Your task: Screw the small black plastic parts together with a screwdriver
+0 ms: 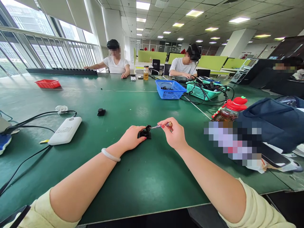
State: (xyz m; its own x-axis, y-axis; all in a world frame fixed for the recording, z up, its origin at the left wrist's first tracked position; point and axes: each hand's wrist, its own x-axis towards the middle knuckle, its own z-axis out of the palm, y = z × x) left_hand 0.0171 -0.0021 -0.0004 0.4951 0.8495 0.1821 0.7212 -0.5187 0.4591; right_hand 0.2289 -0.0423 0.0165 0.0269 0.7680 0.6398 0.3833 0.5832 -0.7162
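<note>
A small black device (144, 135) rests on the green table in front of me. My left hand (132, 136) grips it from the left side, fingers over its top and thumb at its near edge. Between the fingertips of my right hand (175, 133) is a slim screwdriver (159, 126), held nearly level. Its shaft points left, and the tip meets the upper raised part of the black device. What exactly the tip touches is too small to make out. Another small black part (101, 112) lies apart, farther off to the left.
At left, a white power bank (66, 130) has black cables. Blue (169, 90) and teal (201, 91) baskets hold black parts and cables ahead. A red tray (48, 84) sits far left. A red-lidded bottle (231, 109) and dark blue bag (273, 122) crowd the right. Two people sit across the table.
</note>
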